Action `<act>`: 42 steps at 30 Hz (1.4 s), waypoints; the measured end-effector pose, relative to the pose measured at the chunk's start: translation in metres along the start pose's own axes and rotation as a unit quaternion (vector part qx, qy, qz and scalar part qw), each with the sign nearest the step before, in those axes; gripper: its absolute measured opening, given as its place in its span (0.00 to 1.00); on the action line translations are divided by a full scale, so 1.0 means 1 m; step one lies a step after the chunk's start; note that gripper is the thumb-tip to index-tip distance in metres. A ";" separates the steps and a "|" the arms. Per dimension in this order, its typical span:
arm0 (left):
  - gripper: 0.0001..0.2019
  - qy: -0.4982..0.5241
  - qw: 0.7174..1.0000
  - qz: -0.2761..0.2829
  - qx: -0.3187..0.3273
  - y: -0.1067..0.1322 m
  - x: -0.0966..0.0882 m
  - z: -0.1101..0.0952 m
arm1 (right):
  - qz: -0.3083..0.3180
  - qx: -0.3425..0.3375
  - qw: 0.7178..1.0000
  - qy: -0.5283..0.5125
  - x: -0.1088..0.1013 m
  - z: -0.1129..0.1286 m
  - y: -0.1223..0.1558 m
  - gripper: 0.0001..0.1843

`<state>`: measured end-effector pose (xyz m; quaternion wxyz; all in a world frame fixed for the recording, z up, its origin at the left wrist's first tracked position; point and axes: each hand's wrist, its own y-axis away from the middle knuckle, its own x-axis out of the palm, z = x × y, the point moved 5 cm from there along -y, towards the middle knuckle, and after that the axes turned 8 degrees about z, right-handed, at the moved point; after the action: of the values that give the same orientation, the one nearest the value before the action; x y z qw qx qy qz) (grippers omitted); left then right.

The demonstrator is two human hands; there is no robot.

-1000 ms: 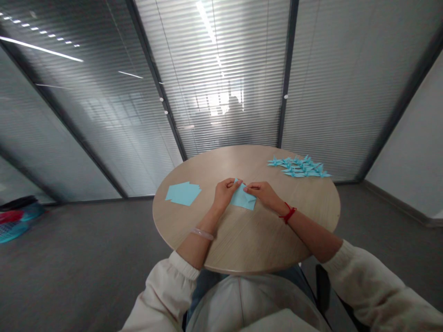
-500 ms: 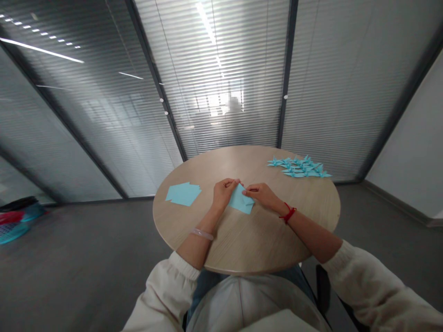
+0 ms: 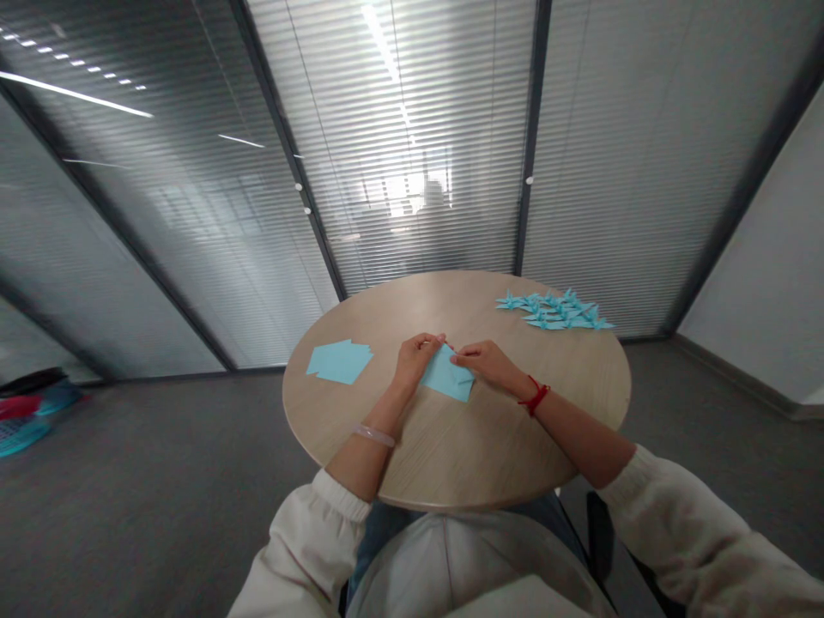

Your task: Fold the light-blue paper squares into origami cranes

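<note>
A light blue sheet of paper (image 3: 449, 379), partly folded, lies at the middle of a round wooden table (image 3: 463, 455). My left hand (image 3: 417, 357) pinches the sheet's top corner with curled fingers. My right hand (image 3: 489, 362) is closed on the same sheet from the right, its fingertips meeting the left hand's at the top corner. Both wrists rest near the tabletop.
A small stack of flat blue paper squares (image 3: 339, 360) lies on the table's left side. Several folded blue paper cranes (image 3: 554, 312) sit in a cluster at the far right. Glass walls with blinds (image 3: 412, 154) stand behind the table. Coloured baskets (image 3: 26, 412) lie on the floor at left.
Both hands stayed on the sheet; its lower edge shifted slightly left and down as the fingers worked the top corner. The view tilted a little.
</note>
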<state>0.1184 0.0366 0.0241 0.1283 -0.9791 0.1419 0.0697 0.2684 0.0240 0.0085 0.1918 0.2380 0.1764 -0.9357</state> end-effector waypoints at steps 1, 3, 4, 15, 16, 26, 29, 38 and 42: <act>0.21 -0.010 1.000 0.000 -0.011 0.000 0.000 0.001 | -0.001 0.004 1.000 -0.003 0.000 -0.001 0.000 0.23; 0.22 -0.036 0.999 -0.003 -0.026 0.000 -0.001 0.003 | 0.001 0.012 1.000 -0.009 0.001 -0.003 0.000 0.23; 0.22 -0.047 0.998 -0.002 -0.028 -0.001 -0.001 0.004 | 0.005 0.014 1.000 -0.011 0.001 -0.003 0.000 0.23; 0.20 -0.112 0.993 -0.038 -0.005 -0.002 -0.007 0.002 | 0.046 -0.009 0.999 -0.021 0.007 -0.009 -0.003 0.24; 0.20 -0.115 0.993 -0.039 -0.002 -0.002 -0.007 0.002 | 0.048 -0.012 0.999 -0.015 0.007 -0.010 -0.004 0.24; 0.20 -0.099 0.994 -0.052 0.004 -0.003 -0.010 0.006 | 0.048 -0.007 0.999 0.004 0.003 -0.010 -0.005 0.29; 0.20 -0.085 0.995 -0.057 0.007 -0.004 -0.012 0.006 | 0.050 -0.008 0.999 0.007 0.003 -0.011 -0.005 0.29; 0.20 -0.071 0.995 -0.073 0.018 -0.002 -0.011 -0.002 | -0.009 -0.026 0.997 0.070 -0.003 -0.002 0.000 0.26; 0.19 -0.063 0.994 -0.085 0.025 -0.001 -0.014 -0.004 | -0.004 -0.035 0.998 0.045 -0.002 -0.005 -0.002 0.25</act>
<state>0.1062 0.0400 0.0300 0.1671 -0.9776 0.0510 0.1169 0.2711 0.0280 0.0055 0.1878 0.2724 0.2182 -0.9181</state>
